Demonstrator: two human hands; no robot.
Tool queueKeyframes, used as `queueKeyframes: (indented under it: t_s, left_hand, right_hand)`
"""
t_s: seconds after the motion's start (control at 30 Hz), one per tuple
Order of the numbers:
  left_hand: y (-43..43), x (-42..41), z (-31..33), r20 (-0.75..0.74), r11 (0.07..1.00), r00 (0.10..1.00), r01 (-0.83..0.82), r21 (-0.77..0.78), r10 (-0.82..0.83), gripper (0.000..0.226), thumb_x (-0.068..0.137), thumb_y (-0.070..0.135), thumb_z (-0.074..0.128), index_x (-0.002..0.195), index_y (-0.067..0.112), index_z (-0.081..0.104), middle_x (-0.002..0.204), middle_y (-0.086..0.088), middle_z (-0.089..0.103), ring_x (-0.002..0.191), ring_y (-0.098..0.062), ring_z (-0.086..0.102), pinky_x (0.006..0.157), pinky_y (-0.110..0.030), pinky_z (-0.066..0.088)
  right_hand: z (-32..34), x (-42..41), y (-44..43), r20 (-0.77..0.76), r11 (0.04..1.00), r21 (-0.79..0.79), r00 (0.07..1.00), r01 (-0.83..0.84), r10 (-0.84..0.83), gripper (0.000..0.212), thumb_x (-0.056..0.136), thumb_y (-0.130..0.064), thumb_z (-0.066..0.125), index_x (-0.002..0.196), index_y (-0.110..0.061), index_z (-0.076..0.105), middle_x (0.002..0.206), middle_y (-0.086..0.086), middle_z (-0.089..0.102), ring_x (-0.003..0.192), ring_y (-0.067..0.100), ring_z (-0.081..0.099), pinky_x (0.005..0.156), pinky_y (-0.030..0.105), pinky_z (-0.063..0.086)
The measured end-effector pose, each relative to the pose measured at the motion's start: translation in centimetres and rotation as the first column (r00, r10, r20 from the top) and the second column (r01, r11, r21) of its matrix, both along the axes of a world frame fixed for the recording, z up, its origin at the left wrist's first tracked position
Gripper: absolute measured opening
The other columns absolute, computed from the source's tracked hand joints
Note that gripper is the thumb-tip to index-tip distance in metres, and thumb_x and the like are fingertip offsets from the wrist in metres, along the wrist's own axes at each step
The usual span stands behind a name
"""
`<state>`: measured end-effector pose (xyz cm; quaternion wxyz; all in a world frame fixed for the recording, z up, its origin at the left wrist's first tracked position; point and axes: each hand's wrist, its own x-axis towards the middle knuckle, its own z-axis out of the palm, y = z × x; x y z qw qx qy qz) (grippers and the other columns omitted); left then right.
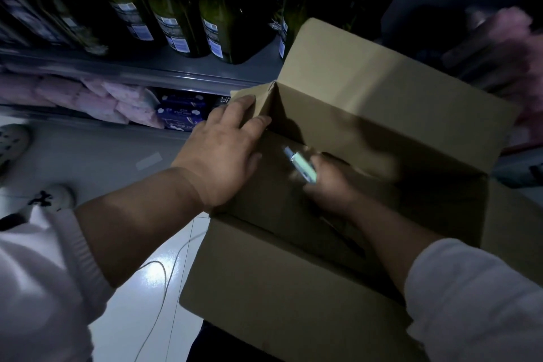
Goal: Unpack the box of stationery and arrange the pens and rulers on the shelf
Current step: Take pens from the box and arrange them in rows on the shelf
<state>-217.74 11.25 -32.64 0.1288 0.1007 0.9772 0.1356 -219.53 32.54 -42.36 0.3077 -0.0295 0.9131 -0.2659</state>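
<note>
Fingers [242, 110] of L hand [220, 153] lie near straight, flat on the left flap corner of the box [264, 288], prob. to hold the flap back and steady it. R hand [332, 185] is inside box, fingers curled round a green item [302, 166], pen or cutter, too blurred to tell; prob. lifting it out. Shelf [182, 70] w/ bottles [176, 17] stands just behind box.

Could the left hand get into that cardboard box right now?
Probably yes. The box flaps stand open and the left hand rests on its rim, though the right hand, holding a pale green item, fills some room.
</note>
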Motion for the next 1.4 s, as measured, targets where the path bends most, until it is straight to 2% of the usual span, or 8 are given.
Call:
queueKeyframes:
  t_s: [0.23, 0.47, 0.6, 0.73, 0.8, 0.9, 1.0, 1.4]
  left_hand:
    - [0.2, 0.2, 0.5, 0.017, 0.999, 1.000, -0.003, -0.042, 0.004, 0.065, 0.090, 0.038, 0.053, 0.148, 0.028, 0.026, 0.156, -0.007, 0.008, 0.140, -0.031, 0.018, 0.112, -0.048, 0.027]
    - [0.1, 0.3, 0.5, -0.007, 0.997, 1.000, 0.004, -0.073, -0.005, 0.063, 0.090, 0.035, 0.055, 0.147, 0.026, 0.029, 0.156, -0.009, 0.011, 0.139, -0.033, 0.021, 0.110, -0.048, 0.029]
    - [0.3, 0.3, 1.0, 0.003, 0.996, 1.000, 0.019, -0.089, -0.019, 0.065, 0.090, 0.038, 0.055, 0.148, 0.024, 0.029, 0.157, -0.011, 0.010, 0.140, -0.034, 0.018, 0.110, -0.049, 0.027]
    - [1.0, 0.8, 2.9, -0.025, 0.991, 0.999, 0.023, -0.130, -0.027, 0.069, 0.091, 0.044, 0.051, 0.150, 0.024, 0.021, 0.159, -0.009, 0.004, 0.146, -0.029, 0.002, 0.116, -0.044, 0.008]
    - [1.7, 1.3, 4.6, -0.017, 0.994, 1.000, 0.017, -0.112, -0.019, 0.069, 0.092, 0.046, 0.048, 0.150, 0.024, 0.019, 0.160, -0.008, 0.004, 0.146, -0.027, -0.001, 0.116, -0.042, 0.004]
    - [3.1, 2.1, 8.0, 0.040, 0.999, 0.999, -0.038, 0.036, 0.037, 0.064, 0.091, 0.045, 0.049, 0.147, 0.022, 0.028, 0.153, -0.008, 0.028, 0.142, -0.026, 0.021, 0.116, -0.040, 0.018]
    - [4.5, 2.7, 12.2, 0.258, 0.916, 0.954, -0.233, 0.327, 0.151, 0.048, 0.093, 0.038, 0.052, 0.137, 0.019, 0.045, 0.134, -0.006, 0.052, 0.123, -0.022, 0.048, 0.103, -0.031, 0.038]
    - [9.9, 6.5, 30.7, 0.527, 0.638, 0.849, -0.424, 0.643, 0.033, 0.040, 0.092, 0.038, 0.057, 0.130, 0.027, 0.048, 0.113, -0.001, 0.064, 0.095, -0.017, 0.064, 0.086, -0.033, 0.050]
  right_hand:
    - [2.0, 1.2, 4.4, 0.130, 0.964, 0.219, 0.984, -0.151, 0.124, 0.053, 0.086, -0.014, 0.064, 0.136, -0.012, 0.046, 0.137, 0.013, 0.051, 0.124, 0.028, 0.049, 0.098, 0.028, 0.037]
    - [-0.3, 4.4, 5.1, 0.190, 0.884, 0.327, 0.940, -0.333, 0.284, 0.039, 0.088, -0.018, 0.057, 0.126, -0.026, 0.057, 0.125, 0.005, 0.061, 0.113, 0.025, 0.058, 0.092, 0.030, 0.044]
    - [1.0, 3.4, 4.8, 0.186, 0.945, 0.273, 0.974, -0.178, 0.130, 0.041, 0.085, -0.020, 0.062, 0.125, -0.022, 0.056, 0.126, 0.005, 0.060, 0.113, 0.026, 0.057, 0.092, 0.030, 0.044]
    - [5.4, 2.0, 4.0, 0.158, 0.995, 0.096, 0.987, 0.024, -0.039, 0.023, 0.081, -0.009, 0.062, 0.102, -0.015, 0.054, 0.101, 0.009, 0.058, 0.092, 0.023, 0.055, 0.068, 0.026, 0.042]
    - [8.4, 1.8, 3.4, 0.201, 0.983, -0.062, 0.967, 0.172, -0.157, 0.028, 0.077, -0.008, 0.063, 0.103, -0.016, 0.058, 0.096, 0.007, 0.064, 0.091, 0.023, 0.061, 0.077, 0.029, 0.049]
    - [13.8, 2.2, 2.4, 0.375, 0.844, -0.341, 0.883, 0.414, -0.282, 0.024, 0.078, -0.002, 0.065, 0.096, -0.016, 0.059, 0.078, 0.004, 0.065, 0.076, 0.021, 0.066, 0.078, 0.046, 0.052]
    - [19.7, 2.8, 1.8, 0.500, 0.675, -0.507, 0.821, 0.535, -0.276, 0.020, 0.086, 0.004, 0.059, 0.092, -0.014, 0.058, 0.081, 0.008, 0.061, 0.068, 0.015, 0.062, 0.067, 0.040, 0.050]
    - [39.1, 7.4, 3.8, 0.470, 0.265, -0.730, 0.745, 0.630, -0.474, 0.013, 0.089, -0.002, 0.058, 0.097, -0.012, 0.056, 0.079, 0.013, 0.061, 0.066, 0.027, 0.062, 0.057, 0.034, 0.051]
